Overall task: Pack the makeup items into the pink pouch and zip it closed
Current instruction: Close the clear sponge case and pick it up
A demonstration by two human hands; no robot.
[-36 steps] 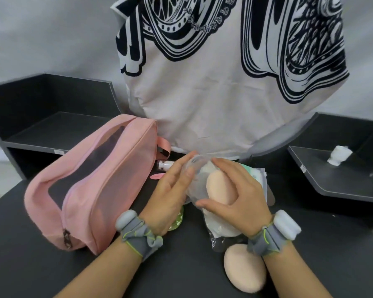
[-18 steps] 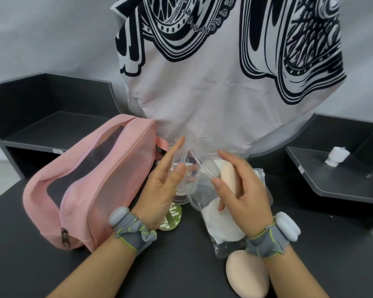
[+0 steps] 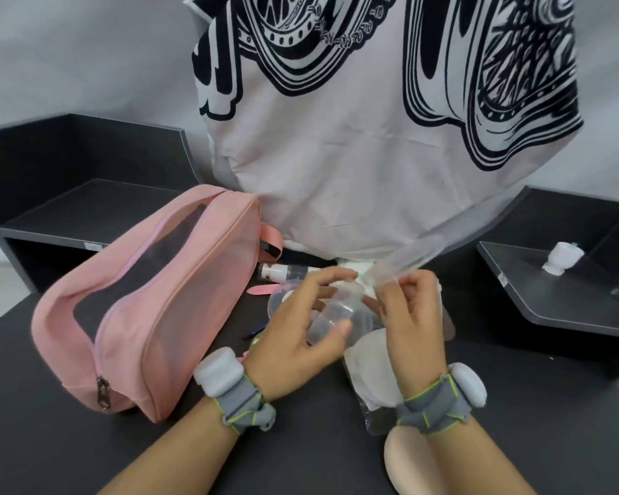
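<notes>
The pink pouch (image 3: 151, 298) lies just left of the left hand (image 3: 293, 337), handy for loading; that hand curls round a clear packet (image 3: 333, 316) to steady it; the right hand (image 3: 411, 316) pinches its top, probably sealing in the puffs (image 3: 372, 369) beneath its palm.

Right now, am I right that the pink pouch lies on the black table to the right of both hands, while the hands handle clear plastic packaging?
Not quite. The head view shows the pink pouch lying on the black table to the left of both hands, not the right. The rest holds: the left hand and the right hand both handle clear plastic packaging.
</notes>
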